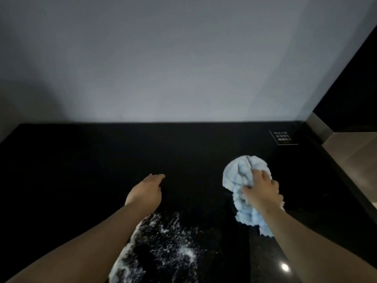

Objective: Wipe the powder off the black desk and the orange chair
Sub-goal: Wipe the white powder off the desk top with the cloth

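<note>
Grey wall (183, 58), small sign (283, 137)

Two bare forearms enter from near edge, one at left, one at right. No sleeve, cuff or glove visible on either up to frame edge. Left hand (145, 194) bare: no ring, watch or band seen. Right hand (260, 193) bare too, wrist unadorned. Nails short, details blurred in dim light.

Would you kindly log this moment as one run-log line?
right hand: grips crumpled light-blue cloth | left hand: open on black desk | white powder: unwiped
</note>
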`<act>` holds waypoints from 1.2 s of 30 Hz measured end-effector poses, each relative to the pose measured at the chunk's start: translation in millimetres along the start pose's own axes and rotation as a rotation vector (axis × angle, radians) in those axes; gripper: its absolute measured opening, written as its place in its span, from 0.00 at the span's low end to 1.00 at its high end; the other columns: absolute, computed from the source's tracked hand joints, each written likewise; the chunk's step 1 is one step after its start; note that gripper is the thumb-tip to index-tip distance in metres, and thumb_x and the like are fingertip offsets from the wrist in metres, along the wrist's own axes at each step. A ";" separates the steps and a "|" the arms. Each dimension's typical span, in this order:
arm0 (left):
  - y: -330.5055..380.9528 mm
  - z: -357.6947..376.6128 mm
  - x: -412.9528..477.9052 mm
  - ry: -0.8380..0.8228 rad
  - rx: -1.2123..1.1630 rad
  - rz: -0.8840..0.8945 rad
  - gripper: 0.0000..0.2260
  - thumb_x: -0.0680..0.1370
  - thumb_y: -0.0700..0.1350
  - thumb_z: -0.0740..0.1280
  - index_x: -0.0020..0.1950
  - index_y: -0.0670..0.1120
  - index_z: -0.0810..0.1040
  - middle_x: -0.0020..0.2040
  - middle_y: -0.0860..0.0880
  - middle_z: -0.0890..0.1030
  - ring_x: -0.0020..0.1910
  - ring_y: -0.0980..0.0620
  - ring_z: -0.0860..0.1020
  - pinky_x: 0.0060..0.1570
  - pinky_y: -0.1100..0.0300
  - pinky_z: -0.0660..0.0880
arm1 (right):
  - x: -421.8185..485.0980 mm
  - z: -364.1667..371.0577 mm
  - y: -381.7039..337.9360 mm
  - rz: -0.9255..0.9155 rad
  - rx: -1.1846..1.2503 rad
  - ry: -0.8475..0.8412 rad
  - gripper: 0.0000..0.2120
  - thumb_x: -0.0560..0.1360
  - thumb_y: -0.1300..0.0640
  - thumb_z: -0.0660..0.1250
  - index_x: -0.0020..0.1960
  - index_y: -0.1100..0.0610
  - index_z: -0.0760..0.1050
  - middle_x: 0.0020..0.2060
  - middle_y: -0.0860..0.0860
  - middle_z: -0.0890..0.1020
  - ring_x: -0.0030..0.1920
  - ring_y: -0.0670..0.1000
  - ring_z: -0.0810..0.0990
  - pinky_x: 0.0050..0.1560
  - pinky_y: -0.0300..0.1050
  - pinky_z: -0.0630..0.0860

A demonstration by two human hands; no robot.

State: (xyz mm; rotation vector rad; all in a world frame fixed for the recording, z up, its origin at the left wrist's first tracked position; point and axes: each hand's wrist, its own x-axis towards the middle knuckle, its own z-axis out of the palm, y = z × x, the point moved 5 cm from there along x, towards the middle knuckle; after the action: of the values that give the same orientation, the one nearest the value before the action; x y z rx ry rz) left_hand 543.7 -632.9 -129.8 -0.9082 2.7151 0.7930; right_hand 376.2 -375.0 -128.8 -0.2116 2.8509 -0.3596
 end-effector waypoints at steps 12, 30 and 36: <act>-97.4 -15.2 -45.4 -0.016 0.052 0.017 0.22 0.82 0.44 0.53 0.77 0.49 0.55 0.77 0.52 0.56 0.77 0.51 0.49 0.73 0.55 0.55 | -111.6 63.1 -102.3 -0.382 0.365 -0.202 0.14 0.71 0.56 0.66 0.54 0.43 0.72 0.51 0.41 0.78 0.52 0.45 0.75 0.46 0.38 0.72; -144.6 -27.2 -17.5 -0.043 0.190 -0.239 0.24 0.81 0.52 0.49 0.77 0.59 0.46 0.78 0.51 0.44 0.76 0.39 0.43 0.72 0.41 0.53 | -88.6 51.8 -147.3 -0.389 0.435 -0.125 0.08 0.71 0.59 0.63 0.44 0.46 0.74 0.41 0.45 0.80 0.45 0.51 0.78 0.48 0.47 0.75; -149.7 -30.0 -1.8 -0.182 0.209 -0.275 0.28 0.79 0.58 0.52 0.77 0.58 0.44 0.78 0.51 0.40 0.75 0.37 0.39 0.71 0.38 0.50 | -15.5 21.6 -131.2 -0.040 0.053 0.005 0.28 0.76 0.49 0.60 0.73 0.37 0.54 0.72 0.51 0.60 0.66 0.61 0.63 0.62 0.61 0.65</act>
State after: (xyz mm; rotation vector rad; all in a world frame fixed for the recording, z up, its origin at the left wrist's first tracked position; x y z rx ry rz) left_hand 635.2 -748.8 -168.7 -1.0719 2.3932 0.4996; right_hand 411.4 -502.9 -111.0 -0.2578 2.8414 -0.4432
